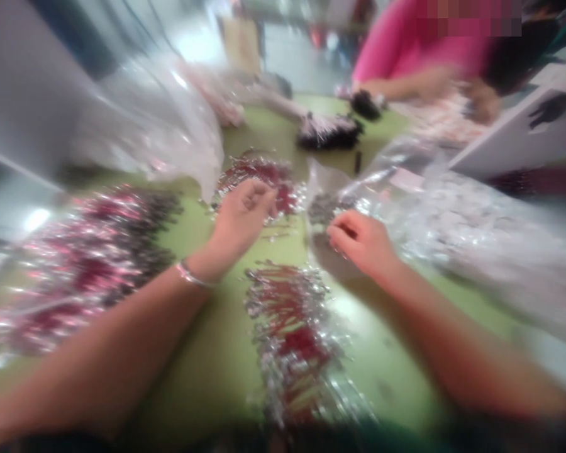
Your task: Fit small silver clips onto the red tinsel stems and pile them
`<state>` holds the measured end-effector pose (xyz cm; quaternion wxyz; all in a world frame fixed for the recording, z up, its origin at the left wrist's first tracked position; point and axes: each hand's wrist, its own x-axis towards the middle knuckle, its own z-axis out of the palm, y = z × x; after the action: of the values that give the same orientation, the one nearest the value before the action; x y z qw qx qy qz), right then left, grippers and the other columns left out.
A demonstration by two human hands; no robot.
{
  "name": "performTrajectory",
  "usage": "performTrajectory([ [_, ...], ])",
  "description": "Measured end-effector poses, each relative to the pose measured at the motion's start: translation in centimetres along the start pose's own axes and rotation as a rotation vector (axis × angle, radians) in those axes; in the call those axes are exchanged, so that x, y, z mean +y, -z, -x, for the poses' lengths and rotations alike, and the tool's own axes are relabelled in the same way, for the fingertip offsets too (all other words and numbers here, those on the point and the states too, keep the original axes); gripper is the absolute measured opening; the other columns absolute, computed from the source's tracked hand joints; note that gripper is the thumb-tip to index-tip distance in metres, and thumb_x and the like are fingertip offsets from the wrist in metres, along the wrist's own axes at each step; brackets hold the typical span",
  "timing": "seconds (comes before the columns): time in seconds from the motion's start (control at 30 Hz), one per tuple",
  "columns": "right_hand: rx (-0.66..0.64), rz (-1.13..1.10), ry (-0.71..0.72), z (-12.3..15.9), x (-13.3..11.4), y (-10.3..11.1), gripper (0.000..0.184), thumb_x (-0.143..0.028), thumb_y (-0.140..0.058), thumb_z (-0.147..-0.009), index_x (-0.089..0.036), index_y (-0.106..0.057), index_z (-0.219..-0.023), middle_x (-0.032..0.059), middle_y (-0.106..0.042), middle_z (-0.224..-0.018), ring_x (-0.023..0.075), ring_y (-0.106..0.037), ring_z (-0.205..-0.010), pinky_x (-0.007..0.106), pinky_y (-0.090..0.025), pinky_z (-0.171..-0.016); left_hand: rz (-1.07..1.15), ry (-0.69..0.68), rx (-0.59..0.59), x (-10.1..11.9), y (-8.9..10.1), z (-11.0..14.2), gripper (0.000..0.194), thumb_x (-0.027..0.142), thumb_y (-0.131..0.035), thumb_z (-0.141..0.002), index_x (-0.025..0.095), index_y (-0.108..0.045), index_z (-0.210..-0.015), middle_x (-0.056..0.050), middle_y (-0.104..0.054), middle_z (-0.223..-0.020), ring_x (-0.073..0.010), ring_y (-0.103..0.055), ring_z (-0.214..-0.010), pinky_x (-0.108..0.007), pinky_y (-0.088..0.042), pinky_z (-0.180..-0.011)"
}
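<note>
My left hand [248,204] is closed, thumb and fingertips pinched together, over a pile of thin red pieces with shiny silver ends [255,170]. Whatever is in that pinch is too blurred to make out. To its right, my right hand [363,242] has its fingers curled together at a clear plastic bag [317,179] with small greyish parts [323,207]. I cannot see what the right fingertips hold. Below and between both hands lies a long row of similar red pieces with silver ends [292,340]. Motion blur softens the whole view.
A heap of red, silver and dark pieces [94,270] lies on the green table [198,371] at left. Clear plastic bags [170,126] stand behind it; a bag of whitish parts [476,214] lies right. Black-ended bundles [330,132] sit farther back, near a person in pink [405,44].
</note>
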<state>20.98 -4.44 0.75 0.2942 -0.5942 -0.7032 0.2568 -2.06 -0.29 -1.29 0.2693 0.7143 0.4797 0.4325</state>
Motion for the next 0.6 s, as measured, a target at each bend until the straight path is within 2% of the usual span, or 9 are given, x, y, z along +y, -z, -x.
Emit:
performTrajectory([
  [0.1, -0.014, -0.192, -0.053, 0.7, -1.0, -0.4, 0.006, -0.024, -0.058, -0.083, -0.021, -0.063, -0.086, -0.0002, -0.069, -0.071, 0.0111, -0.060, -0.055, 0.029, -0.048, -0.058, -0.011, -0.040, -0.027, 0.5, -0.8, 0.9, 0.015, 0.029, -0.059, -0.090, 0.019, -0.069, -0.094, -0.001, -0.071, -0.076, -0.0105, -0.061, -0.064, -0.023, -0.049, -0.059],
  [0.2, 0.020, -0.271, -0.061, 1.2, -1.4, -0.9, 0.009, -0.024, -0.060, -0.083, -0.021, -0.068, -0.088, -0.0005, -0.070, -0.072, 0.0110, -0.062, -0.057, 0.031, -0.052, -0.064, -0.029, -0.083, -0.166, 0.7, -2.0, 1.9, 0.015, 0.027, -0.060, -0.089, 0.021, -0.074, -0.088, 0.001, -0.072, -0.075, -0.0106, -0.062, -0.064, -0.025, -0.050, -0.062],
  [0.3, 0.060, -0.314, -0.070, 1.3, -1.6, -1.4, 0.009, -0.023, -0.061, -0.083, -0.021, -0.069, -0.085, -0.0017, -0.068, -0.067, 0.0110, -0.062, -0.058, 0.031, -0.053, -0.065, -0.026, -0.038, -0.222, 0.7, -2.7, 2.5, 0.016, 0.028, -0.061, -0.089, 0.023, -0.075, -0.086, 0.001, -0.072, -0.072, -0.0101, -0.061, -0.063, -0.025, -0.050, -0.061],
  [0.6, 0.001, -0.497, -0.126, 1.4, -1.4, -2.1, 0.009, -0.027, -0.060, -0.085, -0.020, -0.065, -0.085, -0.0019, -0.068, -0.067, 0.0095, -0.060, -0.054, 0.028, -0.052, -0.058, 0.074, -0.021, -0.290, 1.6, -2.4, 2.5, 0.018, 0.026, -0.059, -0.090, 0.020, -0.074, -0.081, 0.001, -0.071, -0.070, -0.0092, -0.061, -0.060, -0.024, -0.050, -0.059],
])
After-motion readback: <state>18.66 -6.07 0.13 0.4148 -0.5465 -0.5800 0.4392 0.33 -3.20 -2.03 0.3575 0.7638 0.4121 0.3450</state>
